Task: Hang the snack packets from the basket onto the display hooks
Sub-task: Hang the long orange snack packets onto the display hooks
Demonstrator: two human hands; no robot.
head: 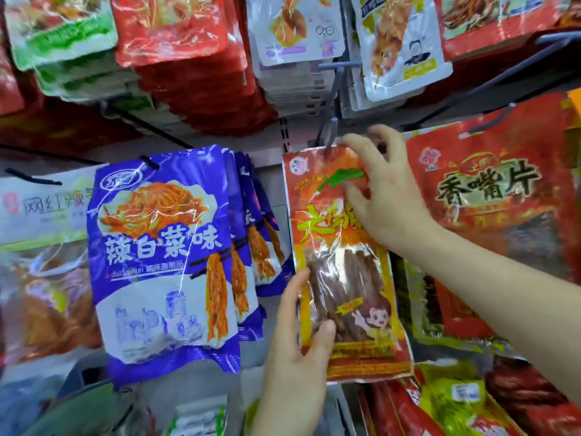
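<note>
Closest in, the left hand (298, 338) grips the lower left edge of an orange packet (344, 278), thumb on the front and fingers behind. Higher up, the right hand (388, 199) pinches the packet's top between thumb and forefinger, its other fingers spread. That top edge is held against the tip of a hook (330, 133). Whether the tip has gone through the hanging hole is too blurred to tell, so this packet seems to be mid-hanging rather than hung.

Much of the display looks stocked. Blue packets (163, 247) hang in a stack just left of the orange one, a red packet (490, 196) hangs to its right, and more rows hang above. By my reading, sliding the orange packet back along the hook is the step left here, and then any packets not yet taken out.

How many those are cannot be told. At lower left a grey rim (75, 388) may be the basket, but it is blurred. A green-and-white packet (196, 416) lies at the bottom edge, and whether it sits inside is unclear.
</note>
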